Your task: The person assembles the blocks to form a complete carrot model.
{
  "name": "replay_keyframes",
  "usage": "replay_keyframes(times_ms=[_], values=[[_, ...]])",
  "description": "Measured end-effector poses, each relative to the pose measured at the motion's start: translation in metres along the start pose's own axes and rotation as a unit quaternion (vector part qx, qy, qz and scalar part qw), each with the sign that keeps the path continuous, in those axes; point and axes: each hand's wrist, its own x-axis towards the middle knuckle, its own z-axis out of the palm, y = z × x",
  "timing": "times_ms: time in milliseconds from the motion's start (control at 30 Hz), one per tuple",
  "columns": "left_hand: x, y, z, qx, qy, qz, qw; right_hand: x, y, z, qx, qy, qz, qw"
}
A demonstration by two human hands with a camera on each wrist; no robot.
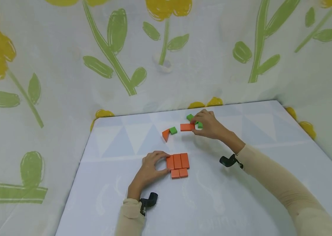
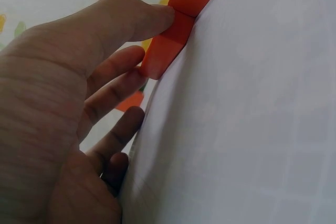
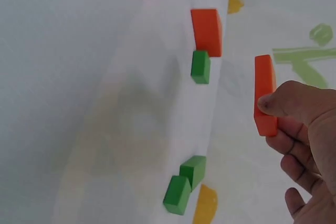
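Left hand bracing the orange block cluster, right hand pinching a loose orange block.

Left hand (image 1: 151,168) is resting on the surface (image 1: 242,196), fingers (image 2: 126,61) curled loosely against the left edge of the cluster (image 1: 177,165), thumb pressing its near corner; touching, not gripping. The cluster is sitting mid-surface: three upright blocks side by side, two small squares just below. Behind it, toward the back, an orange wedge (image 1: 165,134) is lying touching a green cube (image 1: 173,130). Further right, right hand (image 1: 208,124) is pinching the orange block (image 1: 187,127) by its right end, thumb and fingers (image 3: 286,145) curled round it. In the wrist view the block looks clear of the surface. Two more green cubes (image 3: 185,184) are sitting beside that hand.
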Motion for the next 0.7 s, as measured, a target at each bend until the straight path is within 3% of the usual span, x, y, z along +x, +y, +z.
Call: replay_keyframes(times_ms=[433,700], values=[[0.002,-0.002,0.0,0.0,0.005,0.001,1.0,-0.045,-0.035,0.002,0.012,0.048,-0.066,0.997],[-0.001,0.001,0.002,-0.003,0.003,0.002,1.0,-0.068,-0.059,0.009,0.013,0.042,-0.086,0.995]])
